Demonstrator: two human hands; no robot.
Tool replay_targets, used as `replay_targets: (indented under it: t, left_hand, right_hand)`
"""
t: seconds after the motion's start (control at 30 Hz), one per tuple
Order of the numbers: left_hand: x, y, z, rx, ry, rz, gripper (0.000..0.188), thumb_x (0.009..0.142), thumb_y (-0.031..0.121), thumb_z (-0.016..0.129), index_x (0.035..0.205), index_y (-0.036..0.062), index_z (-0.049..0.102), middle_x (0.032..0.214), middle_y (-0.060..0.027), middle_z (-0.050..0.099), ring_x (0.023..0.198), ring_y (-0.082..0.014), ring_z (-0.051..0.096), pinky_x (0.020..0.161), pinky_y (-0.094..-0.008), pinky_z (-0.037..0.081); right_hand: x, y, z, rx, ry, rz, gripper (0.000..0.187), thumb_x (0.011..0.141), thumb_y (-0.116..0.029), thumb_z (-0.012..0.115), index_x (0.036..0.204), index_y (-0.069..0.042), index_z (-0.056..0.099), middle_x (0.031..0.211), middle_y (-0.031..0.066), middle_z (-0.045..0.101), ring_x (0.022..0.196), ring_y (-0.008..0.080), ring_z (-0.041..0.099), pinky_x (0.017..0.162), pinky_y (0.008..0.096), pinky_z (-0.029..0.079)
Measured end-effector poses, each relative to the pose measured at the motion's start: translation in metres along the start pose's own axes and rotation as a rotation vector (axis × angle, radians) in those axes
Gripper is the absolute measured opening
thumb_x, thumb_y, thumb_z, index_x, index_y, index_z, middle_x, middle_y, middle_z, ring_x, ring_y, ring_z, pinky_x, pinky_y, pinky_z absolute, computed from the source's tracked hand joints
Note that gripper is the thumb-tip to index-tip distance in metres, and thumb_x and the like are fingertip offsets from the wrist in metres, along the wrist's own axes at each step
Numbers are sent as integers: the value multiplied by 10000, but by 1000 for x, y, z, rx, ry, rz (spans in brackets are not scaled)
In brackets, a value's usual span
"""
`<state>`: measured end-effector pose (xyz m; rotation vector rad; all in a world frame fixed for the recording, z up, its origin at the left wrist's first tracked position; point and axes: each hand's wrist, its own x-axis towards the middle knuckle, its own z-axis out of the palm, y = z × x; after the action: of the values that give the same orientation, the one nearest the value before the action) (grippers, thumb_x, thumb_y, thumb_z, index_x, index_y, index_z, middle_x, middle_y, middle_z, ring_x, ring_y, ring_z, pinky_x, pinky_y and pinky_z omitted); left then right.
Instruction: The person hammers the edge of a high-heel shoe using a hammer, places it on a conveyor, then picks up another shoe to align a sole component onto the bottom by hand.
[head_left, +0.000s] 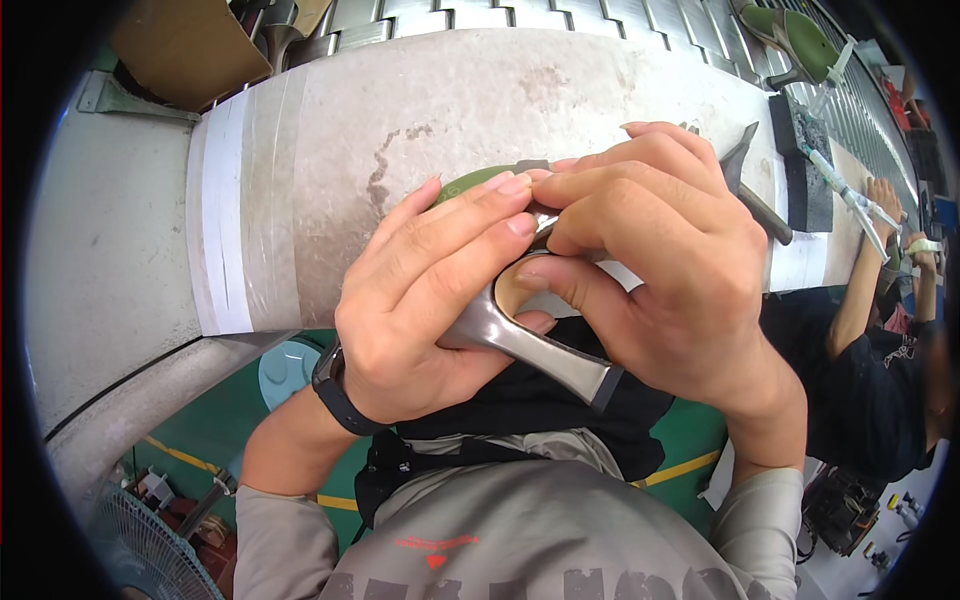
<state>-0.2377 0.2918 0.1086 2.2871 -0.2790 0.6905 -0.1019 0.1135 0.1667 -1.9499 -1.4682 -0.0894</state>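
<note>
- A fan with a wire guard sits at the lower left, down on the floor beside a green patch with yellow lines.
- A cardboard box lies at the top left, at the far edge of the bench.
- The bench is pale and stained, with tape bands across its left end.
- The left hand comes up from the lower edge, with a dark wristband on its wrist. Its fingers are curled around a shoe, gripping it from the left side; the fingertips lie across the green upper near the top.
- The shoe is held up in front of the chest, above the near edge of the bench, between both hands. It has a green upper and a shiny grey heel that points down and right, ending in a dark tip.
- The right hand clasps the shoe from the right, with its fingers bent over the top and the thumb tucked under at the opening. Fingertips of the two hands touch.
- A dark tool lies on the bench just behind the right hand.
- A second green shoe stands at the top right on the ribbed conveyor.
- Another person in a dark shirt works at the right edge, forearm raised to the bench.
</note>
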Motion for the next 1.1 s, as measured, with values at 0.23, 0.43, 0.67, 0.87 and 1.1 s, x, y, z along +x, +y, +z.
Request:
replay_targets:
  t: [0.23, 0.43, 0.67, 0.87, 1.1]
  left_hand:
    - [-6, 1, 4, 36, -19, 28, 590, 846, 220, 911, 1320, -24, 658, 1315, -242, 717, 1230, -378, 715, 1107, -530, 524]
    - [-1, 2, 1, -49, 64, -67, 661, 745, 105, 923, 1343, -8, 665, 1332, -225, 717, 1217, -349, 723, 1057, -480, 550]
    - [21, 18, -13, -167, -181, -248, 767, 769, 33, 875, 1472, -38, 580, 1456, -261, 638, 1324, -369, 659, 1112, -420, 519]
    - [24, 13, -12, -125, -226, -181, 736, 802, 61, 861, 1473, -46, 580, 1513, -277, 588, 1397, -382, 601, 1143, -428, 493]
    - [24, 13, -10, -56, -239, -136, 670, 866, 162, 871, 1440, -55, 602, 1470, -274, 620, 1385, -398, 607, 1131, -441, 510]
  right_hand:
    - [11, -8, -10, 24, -36, 112, 290, 643, -47, 907, 795, -49, 661, 823, 82, 749, 794, 264, 733, 745, 373, 538]
    - [28, -6, -14, 115, -250, 389, 316, 659, -51, 899, 889, 1, 688, 846, 129, 748, 770, 260, 730, 697, 343, 574]
    - [-13, 40, -8, -120, 26, -94, 616, 721, -409, 906, 1173, -14, 765, 1186, 142, 759, 1105, 346, 697, 940, 426, 561]
    - [-13, 47, -2, -79, 60, -125, 611, 714, -427, 893, 1143, -10, 771, 1130, 123, 769, 1051, 322, 700, 898, 406, 569]
    - [-12, 43, -5, -38, 27, -83, 554, 700, -385, 908, 1096, -20, 777, 1051, 104, 777, 950, 288, 692, 817, 378, 565]
